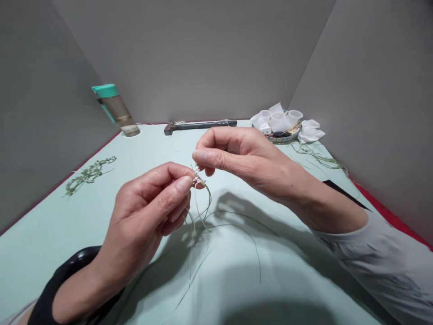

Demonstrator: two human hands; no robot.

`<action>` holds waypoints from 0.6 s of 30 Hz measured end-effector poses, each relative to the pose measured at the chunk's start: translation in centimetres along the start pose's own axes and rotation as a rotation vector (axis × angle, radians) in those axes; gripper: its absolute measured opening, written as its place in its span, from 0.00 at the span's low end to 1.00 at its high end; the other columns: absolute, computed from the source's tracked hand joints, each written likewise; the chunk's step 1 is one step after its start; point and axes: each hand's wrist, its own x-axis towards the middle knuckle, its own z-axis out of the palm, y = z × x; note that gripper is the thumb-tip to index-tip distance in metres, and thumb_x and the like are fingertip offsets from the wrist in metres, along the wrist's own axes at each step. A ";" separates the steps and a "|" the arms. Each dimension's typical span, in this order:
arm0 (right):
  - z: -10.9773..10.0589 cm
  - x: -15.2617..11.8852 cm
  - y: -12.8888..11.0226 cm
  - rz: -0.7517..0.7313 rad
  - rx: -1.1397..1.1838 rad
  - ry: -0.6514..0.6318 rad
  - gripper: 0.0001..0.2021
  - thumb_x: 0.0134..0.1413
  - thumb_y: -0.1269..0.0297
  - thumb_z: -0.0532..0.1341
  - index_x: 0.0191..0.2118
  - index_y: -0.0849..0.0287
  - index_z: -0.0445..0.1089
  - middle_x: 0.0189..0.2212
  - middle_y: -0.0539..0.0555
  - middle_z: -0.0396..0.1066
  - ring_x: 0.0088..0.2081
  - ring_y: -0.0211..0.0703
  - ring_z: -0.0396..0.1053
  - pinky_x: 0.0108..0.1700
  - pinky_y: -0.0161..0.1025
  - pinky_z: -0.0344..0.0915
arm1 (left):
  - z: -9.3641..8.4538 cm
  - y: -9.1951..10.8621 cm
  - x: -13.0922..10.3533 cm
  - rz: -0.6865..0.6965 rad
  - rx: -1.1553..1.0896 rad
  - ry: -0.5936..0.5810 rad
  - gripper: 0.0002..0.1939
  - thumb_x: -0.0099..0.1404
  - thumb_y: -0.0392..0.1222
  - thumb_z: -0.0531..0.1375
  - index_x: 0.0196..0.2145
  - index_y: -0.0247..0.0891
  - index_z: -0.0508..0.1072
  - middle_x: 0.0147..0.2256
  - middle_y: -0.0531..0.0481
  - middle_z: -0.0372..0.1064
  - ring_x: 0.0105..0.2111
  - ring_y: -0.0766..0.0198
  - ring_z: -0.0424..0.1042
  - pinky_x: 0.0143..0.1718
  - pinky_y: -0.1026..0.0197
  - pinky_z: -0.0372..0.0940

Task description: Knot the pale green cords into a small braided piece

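In the middle of the head view, my left hand [149,207] pinches a small knotted piece of pale green strands [197,175] between thumb and forefinger. My right hand [246,155] is closed in a pinch just above it, thumb against the fingers, at the upper end of the same piece. What lies between the right fingertips is mostly hidden. Long loose ends [241,225] hang from the knotted piece in curves down to the pale green tabletop [152,146].
A bottle with a turquoise lid [118,110] stands at the back left. Along the back lies a hammer [201,126]. Back right are a basket [284,139] of white plastic cups, crumpled tissue [310,131] and loose green strands [320,157]. Knotted green strands [88,175] lie left.
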 end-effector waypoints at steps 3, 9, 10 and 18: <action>-0.1 -0.2 0.2 0.023 0.015 -0.018 0.08 0.65 0.72 0.64 0.31 0.61 0.71 0.29 0.46 0.71 0.35 0.32 0.70 0.42 0.32 0.67 | -0.1 0.0 -0.1 0.024 0.003 0.024 0.09 0.70 0.45 0.64 0.34 0.41 0.79 0.19 0.59 0.50 0.19 0.72 0.48 0.18 0.67 0.47; -0.4 -0.5 0.4 0.105 0.022 -0.153 0.02 0.62 0.68 0.62 0.38 0.60 0.70 0.35 0.51 0.73 0.42 0.40 0.71 0.47 0.39 0.68 | -0.6 -0.4 0.0 0.085 0.105 0.096 0.10 0.69 0.49 0.66 0.32 0.43 0.78 0.20 0.58 0.54 0.20 0.71 0.52 0.19 0.65 0.49; -0.3 -0.5 0.4 0.117 0.015 -0.162 0.01 0.62 0.69 0.61 0.37 0.60 0.70 0.33 0.50 0.73 0.40 0.38 0.71 0.44 0.38 0.68 | -0.7 -0.4 0.0 0.083 0.110 0.105 0.10 0.69 0.48 0.65 0.31 0.43 0.78 0.20 0.58 0.54 0.20 0.71 0.52 0.19 0.65 0.50; 0.2 -0.6 -0.1 0.128 -0.133 -0.060 0.06 0.62 0.69 0.60 0.31 0.59 0.68 0.25 0.43 0.62 0.26 0.29 0.59 0.28 0.32 0.58 | -0.6 -0.2 0.1 0.040 0.092 0.133 0.07 0.71 0.42 0.63 0.33 0.43 0.78 0.20 0.59 0.53 0.19 0.72 0.49 0.18 0.67 0.47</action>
